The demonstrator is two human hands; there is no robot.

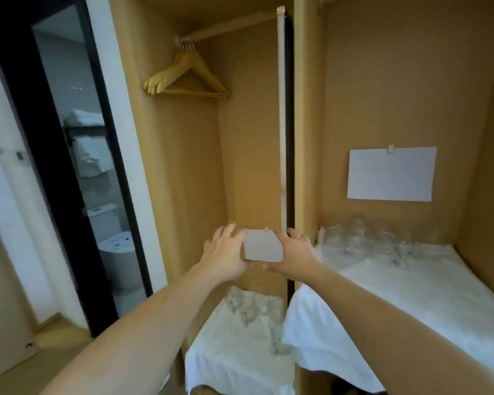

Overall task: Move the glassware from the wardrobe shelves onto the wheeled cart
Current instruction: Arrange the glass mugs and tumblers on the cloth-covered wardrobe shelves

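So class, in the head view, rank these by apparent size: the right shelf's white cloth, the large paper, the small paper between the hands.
1. white cloth
2. large paper
3. small paper

The cloth's nearness exaggerates it.

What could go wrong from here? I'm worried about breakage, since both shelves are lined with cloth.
1. The glasses on the left shelf stand crowded on a rumpled white cloth; lifting one could knock its neighbours.
2. The glasses on the right shelf sit far back; reaching in may drag its white cloth, which overhangs the front edge.
3. The left hand and right hand are both at a small paper card, so neither is free yet.
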